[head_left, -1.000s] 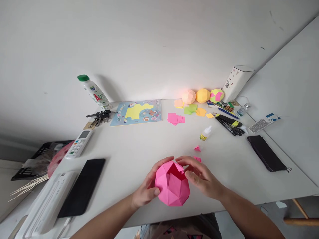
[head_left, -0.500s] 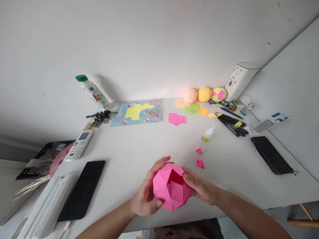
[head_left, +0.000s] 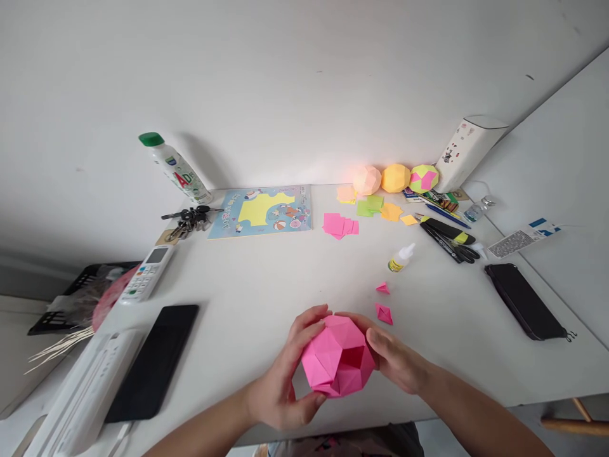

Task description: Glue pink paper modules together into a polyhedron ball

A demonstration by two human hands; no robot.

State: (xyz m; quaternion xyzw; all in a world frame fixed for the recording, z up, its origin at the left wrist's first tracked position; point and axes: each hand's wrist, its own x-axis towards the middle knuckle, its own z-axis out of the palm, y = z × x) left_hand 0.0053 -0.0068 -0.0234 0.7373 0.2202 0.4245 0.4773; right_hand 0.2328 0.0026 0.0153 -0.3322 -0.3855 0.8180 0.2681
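Observation:
A faceted pink paper ball is held between both hands above the near edge of the white table. An opening in its surface faces up and to the right, showing a darker pink inside. My left hand grips its left side, thumb low and fingers over the top. Around the upper right side curls my right hand, its fingers partly hidden behind the ball. Two small folded pink pieces lie right of the ball, with a small glue bottle beyond them.
Three finished paper balls stand by the wall, behind pink paper squares and other coloured ones. Pens, a cutter and scissors lie right, near a black pouch. A black tablet, remote, keys and bottle are left.
The ball has been turned in the hands, so its opening now sits lower and further right. My right thumb has come off the opening's edge. The view has shifted slightly.

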